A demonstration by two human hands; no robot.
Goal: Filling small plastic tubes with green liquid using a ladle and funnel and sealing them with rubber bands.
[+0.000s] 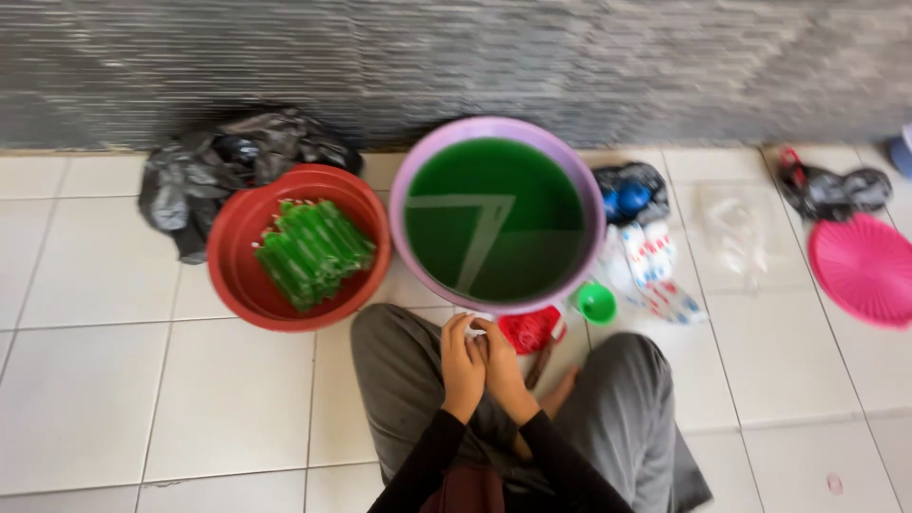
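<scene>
My left hand (462, 363) and my right hand (501, 366) meet in front of my lap, fingers pinched together on a small clear plastic piece (475, 323); what it is exactly is too small to tell. Just beyond them stands a purple basin (404, 185) full of green liquid (494, 218). To its left a red basin (237, 256) holds several long green filled tubes (313, 252). A small green funnel (597, 302) and a red packet (530, 330) lie near the purple basin's front edge.
A crumpled black plastic bag (204, 166) lies behind the red basin by the grey wall. Right of the purple basin are white plastic packets (651, 266), a dark bag with blue items (629, 193), clear bags (736, 228), a pink lid (864, 269). My crossed legs rest on white tiles.
</scene>
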